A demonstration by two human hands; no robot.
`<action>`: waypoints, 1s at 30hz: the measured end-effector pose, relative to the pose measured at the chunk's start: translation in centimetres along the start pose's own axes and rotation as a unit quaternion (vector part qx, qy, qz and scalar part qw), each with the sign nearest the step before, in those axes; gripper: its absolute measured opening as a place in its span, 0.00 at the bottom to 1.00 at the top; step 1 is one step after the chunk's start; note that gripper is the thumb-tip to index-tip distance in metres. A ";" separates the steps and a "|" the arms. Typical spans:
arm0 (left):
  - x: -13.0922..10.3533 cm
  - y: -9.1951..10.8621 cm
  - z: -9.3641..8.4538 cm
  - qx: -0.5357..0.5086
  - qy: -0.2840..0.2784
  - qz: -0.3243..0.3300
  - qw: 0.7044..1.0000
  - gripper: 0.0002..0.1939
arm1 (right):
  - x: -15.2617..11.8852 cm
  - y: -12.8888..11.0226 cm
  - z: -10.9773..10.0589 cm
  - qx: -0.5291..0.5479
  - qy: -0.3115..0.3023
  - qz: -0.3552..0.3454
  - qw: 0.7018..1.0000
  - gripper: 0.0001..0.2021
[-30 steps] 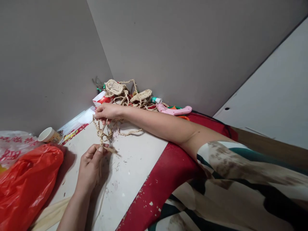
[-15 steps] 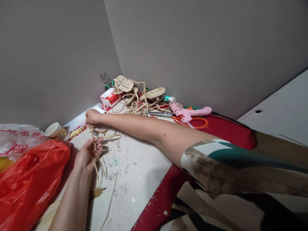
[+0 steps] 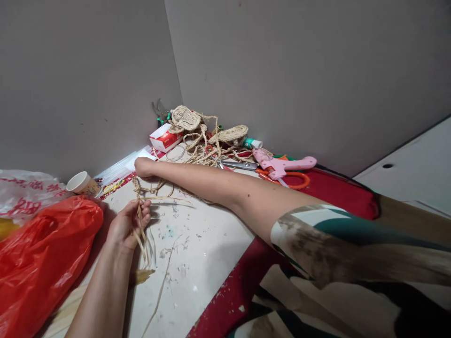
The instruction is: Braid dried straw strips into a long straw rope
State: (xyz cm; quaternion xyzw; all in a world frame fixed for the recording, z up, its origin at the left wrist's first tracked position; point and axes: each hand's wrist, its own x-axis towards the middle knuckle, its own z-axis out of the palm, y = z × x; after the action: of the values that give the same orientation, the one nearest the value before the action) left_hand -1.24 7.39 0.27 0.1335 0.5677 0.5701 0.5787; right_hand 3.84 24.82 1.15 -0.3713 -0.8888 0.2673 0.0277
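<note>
Pale straw strands trail down out of my left hand, which is palm up with its fingers curled around them. Just above it a loose straw braid runs up towards my right hand. My right hand is a fist with its back to me, at the upper end of the braid; its fingertips are hidden. One loose strand sticks out to the right of the braid. A longer single strand lies on the white tabletop.
At the back are a heap of braided cord, a red-and-white box, orange-handled scissors and a pink glue gun. To the left are a paper cup and a red plastic bag. Grey walls stand behind.
The whole view has shifted slightly. My right hand has moved a little up and to the right, and the loose strand reaches further right. My left hand keeps its grip on the strands.
</note>
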 end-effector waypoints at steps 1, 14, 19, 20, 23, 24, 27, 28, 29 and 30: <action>0.0 0.0 -0.1 0.000 -0.003 -0.002 1.000 0.14 | -0.5 0.1 -0.2 0.009 0.005 0.004 1.000 0.11; -0.2 0.3 -0.6 0.014 -0.094 -0.024 0.995 0.17 | -11.2 -1.4 -0.2 0.242 -0.114 -0.070 0.961 0.10; 0.0 0.2 -0.8 0.047 -0.110 -0.018 0.993 0.14 | -10.9 0.0 1.1 0.378 -0.177 -0.033 0.908 0.08; 0.0 0.2 -0.8 0.054 -0.111 -0.015 0.992 0.14 | -10.8 0.3 1.2 0.373 -0.180 -0.037 0.909 0.09; 0.1 -0.1 -0.7 0.078 -0.111 0.001 0.991 0.11 | -10.6 0.9 1.3 0.332 -0.175 -0.061 0.925 0.11; 0.2 -0.2 -0.7 0.087 -0.111 0.007 0.990 0.10 | -10.7 1.0 1.2 0.315 -0.169 -0.068 0.931 0.11; 0.2 -0.4 -0.8 0.114 -0.111 0.022 0.987 0.06 | -10.8 1.1 1.1 0.255 -0.154 -0.073 0.952 0.08; 0.2 -0.4 -0.9 0.124 -0.111 0.025 0.986 0.05 | -10.8 1.1 1.1 0.237 -0.150 -0.073 0.957 0.07; 0.2 -0.4 -0.9 0.136 -0.110 0.029 0.984 0.04 | -10.8 1.1 1.0 0.226 -0.148 -0.072 0.960 0.07; 0.2 -0.4 -1.0 0.150 -0.108 0.033 0.982 0.03 | -10.8 1.1 1.0 0.225 -0.158 -0.060 0.960 0.06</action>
State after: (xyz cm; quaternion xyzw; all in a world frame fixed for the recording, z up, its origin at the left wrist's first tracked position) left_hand -1.88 6.95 -0.48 0.2987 0.5762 0.4794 0.5907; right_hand 12.13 17.77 1.38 -0.2549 -0.8192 0.5136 -0.0141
